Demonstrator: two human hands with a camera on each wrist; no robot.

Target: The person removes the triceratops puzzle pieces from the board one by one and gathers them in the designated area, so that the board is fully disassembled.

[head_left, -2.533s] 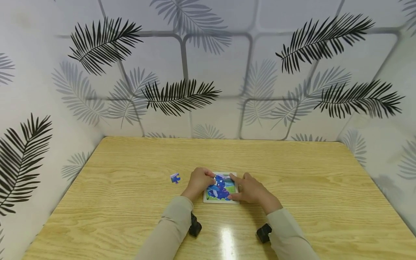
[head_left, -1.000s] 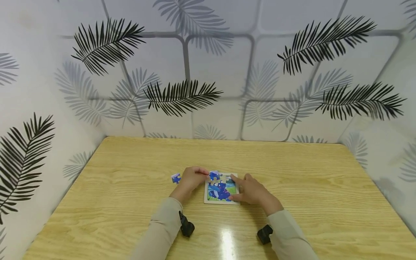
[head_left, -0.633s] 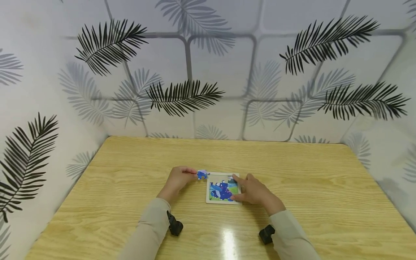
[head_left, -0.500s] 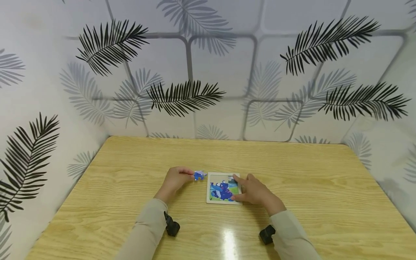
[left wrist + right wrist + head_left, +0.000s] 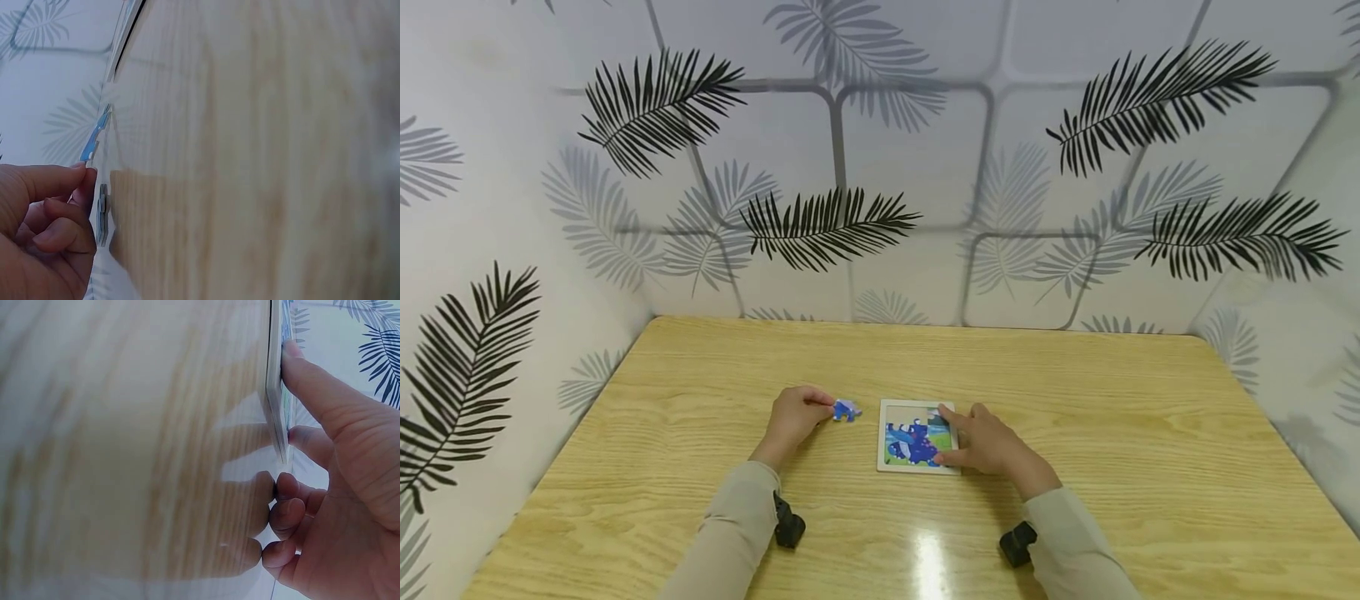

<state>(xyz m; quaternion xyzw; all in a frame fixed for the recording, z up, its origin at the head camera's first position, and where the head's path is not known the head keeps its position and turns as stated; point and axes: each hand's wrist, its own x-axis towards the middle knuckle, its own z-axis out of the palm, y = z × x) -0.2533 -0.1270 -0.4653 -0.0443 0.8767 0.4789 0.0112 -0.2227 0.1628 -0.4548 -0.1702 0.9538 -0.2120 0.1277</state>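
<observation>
My left hand (image 5: pixel 793 419) pinches a blue and lilac jigsaw piece (image 5: pixel 846 410) between thumb and index finger, left of the puzzle board. In the left wrist view the held piece (image 5: pixel 95 139) appears edge-on, tilted up from the fingertips. Below it, another jigsaw piece (image 5: pixel 102 215) lies flat beside the curled fingers; the left hand hides it in the head view. The square puzzle board (image 5: pixel 917 469) has a pale frame and a blue dinosaur picture, with bare backing at its upper left. My right hand (image 5: pixel 988 440) rests thumb and index finger on the board's right side.
A wood-grain table (image 5: pixel 1075 383) lies under both hands. Behind it stands a pale wall (image 5: pixel 910 275) with leaf patterns. A black wrist camera (image 5: pixel 788 525) sits at the left cuff, and another black camera (image 5: pixel 1017 544) at the right cuff.
The left hand has lifted a piece from the board's upper left and carried it leftward, baring the backing there. It now covers the loose piece. The right hand has stayed on the board.
</observation>
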